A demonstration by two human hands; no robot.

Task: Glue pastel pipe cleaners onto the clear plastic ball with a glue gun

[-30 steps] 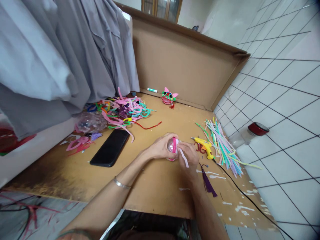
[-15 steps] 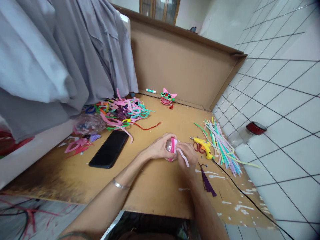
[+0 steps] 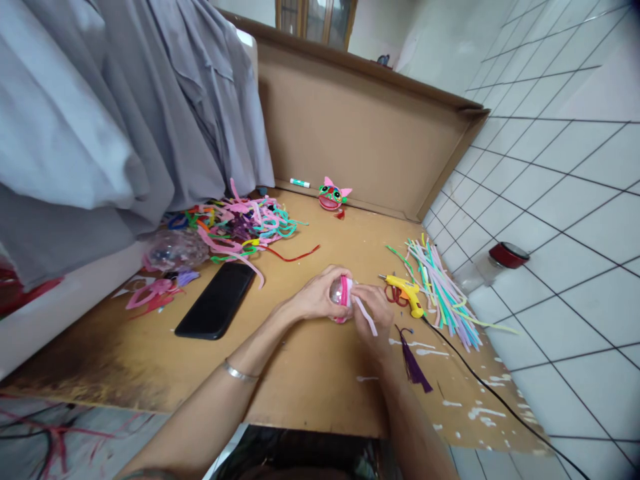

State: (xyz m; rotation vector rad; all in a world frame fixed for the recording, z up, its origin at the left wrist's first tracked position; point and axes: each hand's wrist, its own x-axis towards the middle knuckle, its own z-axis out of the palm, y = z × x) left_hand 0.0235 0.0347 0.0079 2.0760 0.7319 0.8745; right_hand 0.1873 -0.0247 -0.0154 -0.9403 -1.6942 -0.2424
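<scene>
Head view: yellow glue gun (image 3: pixel 408 293) and purple tassel (image 3: pixel 415 369) near right hand (image 3: pixel 375 310), black phone (image 3: pixel 216 303) off left. Left hand (image 3: pixel 320 295) curled round pink-banded clear ball (image 3: pixel 337 291), mid-table; right pinching pale strip (image 3: pixel 367 317) against it. Grip unchanged from second ago. Ball partly covered, right fingertips indistinct.

Ball (image 3: pixel 338 292), L of glue gun (image 3: pixel 407 288): part hidden by L hand (image 3: pixel 320 297). Pale strip (image 3: pixel 368 319), just L of gun: part hidden by R hand (image 3: pixel 376 312). Cord (image 3: pixel 480 377), R of gun: cut off, btm edge. Grey cloth (image 3: pixel 200 100), far L of gun: cut off, top edge.
</scene>
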